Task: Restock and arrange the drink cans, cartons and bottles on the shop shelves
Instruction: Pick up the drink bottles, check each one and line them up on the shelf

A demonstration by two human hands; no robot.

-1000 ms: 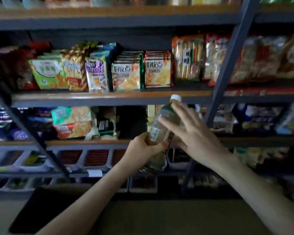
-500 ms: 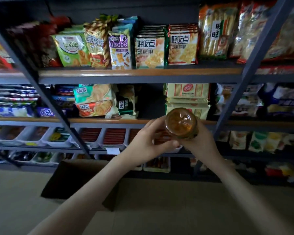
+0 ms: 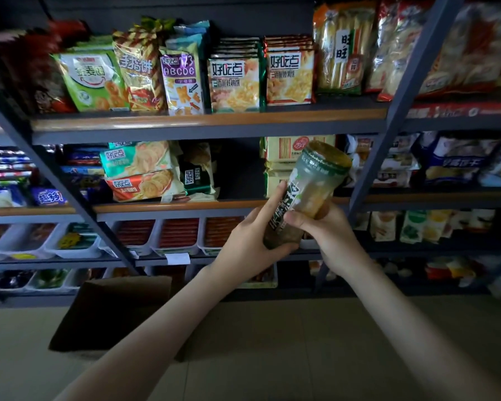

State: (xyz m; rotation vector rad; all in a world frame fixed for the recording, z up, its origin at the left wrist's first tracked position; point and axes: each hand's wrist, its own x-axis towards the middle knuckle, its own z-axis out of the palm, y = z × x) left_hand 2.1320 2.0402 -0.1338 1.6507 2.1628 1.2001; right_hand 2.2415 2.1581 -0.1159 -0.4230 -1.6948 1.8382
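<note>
snack packets (image 3: 235,82) (in rows), cardboard box (image 3: 110,311)

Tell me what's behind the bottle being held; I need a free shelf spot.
Stacked yellow packs on the middle shelf, with a dark gap to their left. The bottle hides their lower right part.

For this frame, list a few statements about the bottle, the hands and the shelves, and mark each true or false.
1. The left hand and the right hand both hold the clear plastic bottle of amber drink. True.
2. The bottle stands upright on a shelf. False: it is held in the air, tilted, with its base end uppermost.
3. A brown cardboard box sits on the pale floor. True.
4. The wood-edged upper shelf holds drink cans. False: it holds printed snack packets.
</note>
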